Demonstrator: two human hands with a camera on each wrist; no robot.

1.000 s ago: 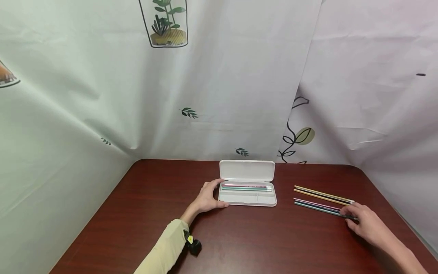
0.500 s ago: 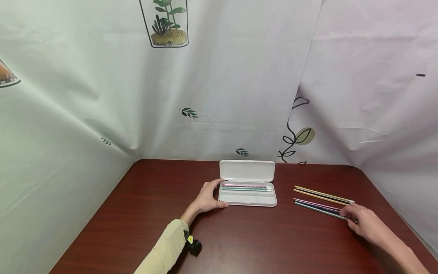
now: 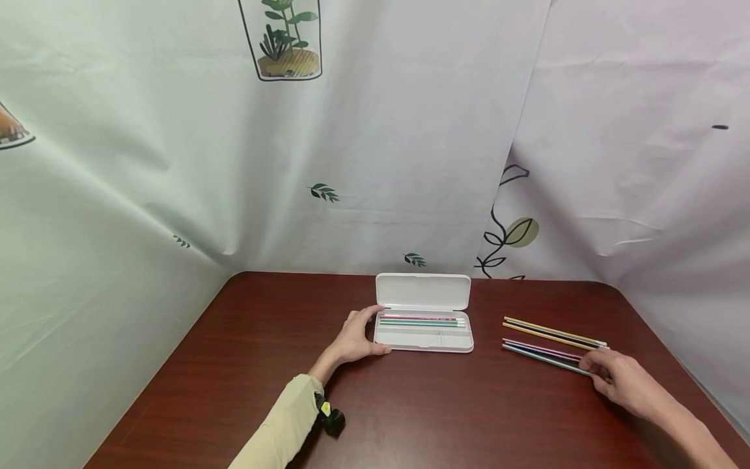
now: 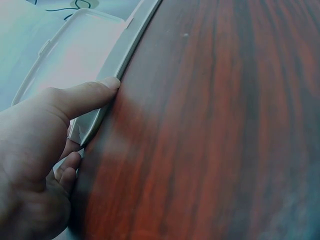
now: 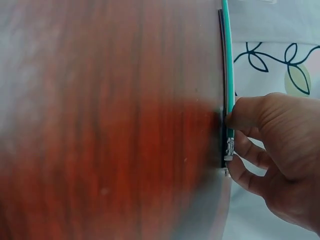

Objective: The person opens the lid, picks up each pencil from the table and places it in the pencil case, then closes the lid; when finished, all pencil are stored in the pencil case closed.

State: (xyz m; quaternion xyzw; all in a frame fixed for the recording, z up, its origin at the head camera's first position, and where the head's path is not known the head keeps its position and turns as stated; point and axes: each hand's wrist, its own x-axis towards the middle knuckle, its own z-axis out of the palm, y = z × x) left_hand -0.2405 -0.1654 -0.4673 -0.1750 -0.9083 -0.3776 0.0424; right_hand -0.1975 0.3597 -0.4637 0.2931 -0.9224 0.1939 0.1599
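My left hand (image 3: 353, 337) holds the left end of an open white pencil case (image 3: 404, 347). In the left wrist view the thumb (image 4: 95, 95) presses on the case's front edge, with the other fingers behind its end. A pink pencil and green pencils (image 3: 418, 322) lie in the case's back compartment. On the right, my right hand (image 3: 627, 381) pinches a green pencil (image 5: 229, 75) near its eraser end, between thumb and fingers. A dark pencil (image 5: 223, 60) lies close alongside it, and a pink pencil (image 3: 541, 350) just behind.
Yellow and black pencils (image 3: 553, 332) lie together behind the right hand's pencils. The case's lid (image 3: 423, 292) stands raised at the back. A brown wooden table (image 3: 445, 410) carries everything, with a printed white cloth (image 3: 375, 143) hanging behind it.
The right hand has shifted slightly left, its fingers drawing in on the green pencil. That pencil's far end has moved a little left. The left hand and case have stayed put.
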